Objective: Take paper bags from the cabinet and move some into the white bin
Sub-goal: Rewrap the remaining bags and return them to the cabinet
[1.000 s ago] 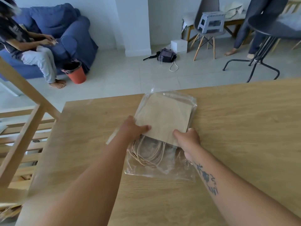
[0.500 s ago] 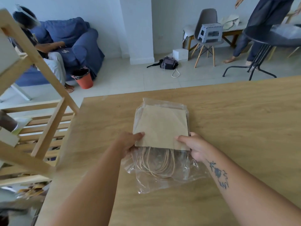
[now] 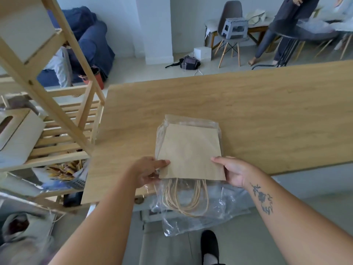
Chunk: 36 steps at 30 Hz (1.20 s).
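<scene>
Lying at the near edge of the light wooden desk (image 3: pixel 267 111), a stack of flat brown paper bags (image 3: pixel 191 152) is held at its lower corners, with the fingers of the left hand (image 3: pixel 148 172) and right hand (image 3: pixel 234 172) clamped on it. The twine handles (image 3: pixel 183 199) and clear plastic sleeve (image 3: pixel 219 213) overhang the edge.

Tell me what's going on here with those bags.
A person stands at a wooden table, gripping a flat stack of paper bags by its near corners with the left hand and right hand. The bags sit in a clear plastic wrapper; its loose end and the cord handles hang past the table edge. No bag is out yet.
</scene>
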Available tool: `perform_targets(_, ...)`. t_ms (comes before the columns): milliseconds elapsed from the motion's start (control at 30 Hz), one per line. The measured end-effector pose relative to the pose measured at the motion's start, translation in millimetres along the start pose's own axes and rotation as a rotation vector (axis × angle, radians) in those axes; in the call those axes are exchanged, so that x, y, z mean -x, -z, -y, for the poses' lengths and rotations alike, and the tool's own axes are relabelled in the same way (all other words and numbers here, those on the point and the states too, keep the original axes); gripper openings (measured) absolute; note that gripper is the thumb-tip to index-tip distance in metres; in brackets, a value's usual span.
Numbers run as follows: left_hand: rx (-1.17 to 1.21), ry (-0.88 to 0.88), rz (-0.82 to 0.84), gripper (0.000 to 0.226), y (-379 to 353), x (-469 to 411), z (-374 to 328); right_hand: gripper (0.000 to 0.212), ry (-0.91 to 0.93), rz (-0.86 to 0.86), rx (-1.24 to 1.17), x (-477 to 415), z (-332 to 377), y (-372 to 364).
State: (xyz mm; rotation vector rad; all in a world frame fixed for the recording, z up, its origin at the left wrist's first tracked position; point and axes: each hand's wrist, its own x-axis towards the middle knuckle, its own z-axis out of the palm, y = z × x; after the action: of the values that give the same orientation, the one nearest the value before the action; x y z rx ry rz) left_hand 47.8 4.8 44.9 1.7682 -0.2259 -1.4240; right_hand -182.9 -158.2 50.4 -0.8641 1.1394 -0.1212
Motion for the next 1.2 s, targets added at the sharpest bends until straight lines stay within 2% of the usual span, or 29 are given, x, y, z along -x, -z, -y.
perform_targets(200, -0.016, -0.012, -0.001, 0.036, -4.5, 36.9, 40.3, 0.053, -0.01, 0.018, -0.021, 27.2, -38.7, 6.2)
perform_targets(367, 0.003, -0.006, -0.007, 0.043, -16.4, 63.3, 76.3, 0.041, -0.001, 0.061, -0.01, 49.0, -67.5, 17.3)
perform_targets(533, 0.052, 0.003, -0.047, 0.041, -46.7, 100.9, 124.1, 0.027, -0.041, 0.165, -0.01, 75.7, -102.6, 41.9)
perform_targets(633, 0.085, 0.009, -0.077, 0.05, -65.2, 119.7, 163.3, 0.043, -0.085, 0.232, 0.021, 82.5, -131.0, 61.1)
perform_targets(733, 0.135, 0.028, -0.09, 0.05, -85.1, 136.0, 200.3, 0.052, -0.125, 0.272, 0.023, 86.3, -158.3, 77.1)
perform_targets(800, 0.168, 0.049, -0.1, 0.049, -98.0, 145.6, 221.5, 0.06, -0.152, 0.268, 0.03, 88.2, -177.1, 86.4)
perform_targets(900, 0.18, 0.086, -0.129, 0.044, -113.2, 156.4, 249.7, 0.093, -0.198, 0.233, 0.032, 93.3, -201.2, 93.8)
perform_targets(1067, 0.225, 0.124, -0.172, 0.039, -122.2, 156.1, 276.0, 0.109, -0.191, 0.199, 0.028, 94.4, -229.0, 93.0)
perform_targets(1100, 0.23, 0.121, -0.178, 0.037, -122.1, 153.3, 277.3, 0.108, -0.176, 0.186, 0.014, 94.3, -232.2, 89.4)
perform_targets(1200, 0.227, 0.112, -0.222, 0.034, -118.9, 141.2, 276.2, 0.084, -0.076, 0.098, 0.023, 86.5, -240.0, 78.0)
